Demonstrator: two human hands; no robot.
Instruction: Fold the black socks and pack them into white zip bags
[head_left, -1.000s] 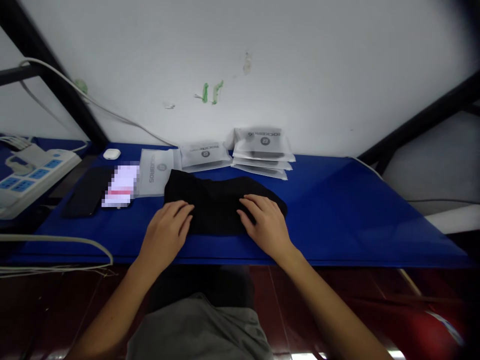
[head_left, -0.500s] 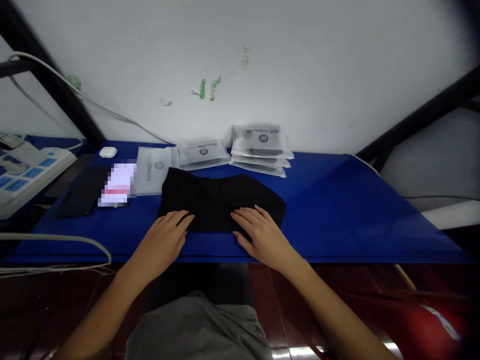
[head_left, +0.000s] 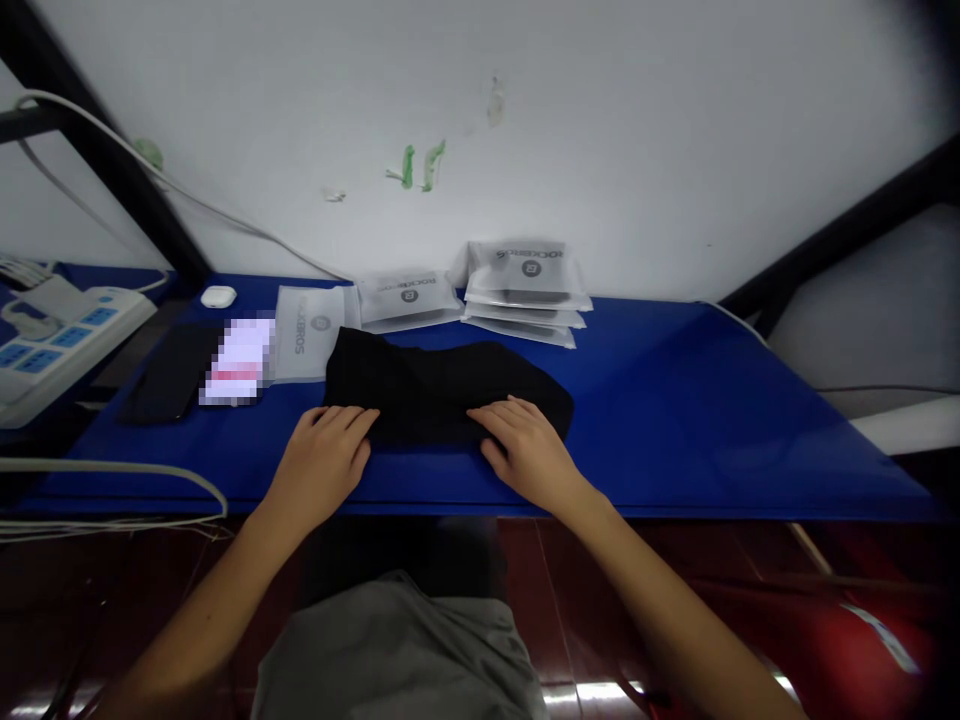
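A piece of soft black fabric [head_left: 442,385], its kind not clear, lies flattened on the blue table in front of me. My left hand [head_left: 324,450] rests on its near left corner, fingers extended side by side and thumb apart. Toward the right part of the near edge, my right hand [head_left: 525,450] lies palm down, fingers stretched over the cloth and thumb just off the edge. Between the two hands the fabric shows slight creases. Just behind its left end is a frosted packet [head_left: 300,350] with printed lettering, partly covered by the fabric.
Another frosted packet [head_left: 409,300] and a stack of similar packets [head_left: 529,275] stand by the wall. At left are a lit phone [head_left: 238,360], a dark phone-like slab [head_left: 169,375], a white earbud case [head_left: 218,297] and a power strip [head_left: 67,345]. Cables hang at the table's left edge.
Both hands have slid slightly forward over the fabric, away from me, and their fingers lie closer together. The fabric's near edge has shifted a little away. The view has tilted slightly.
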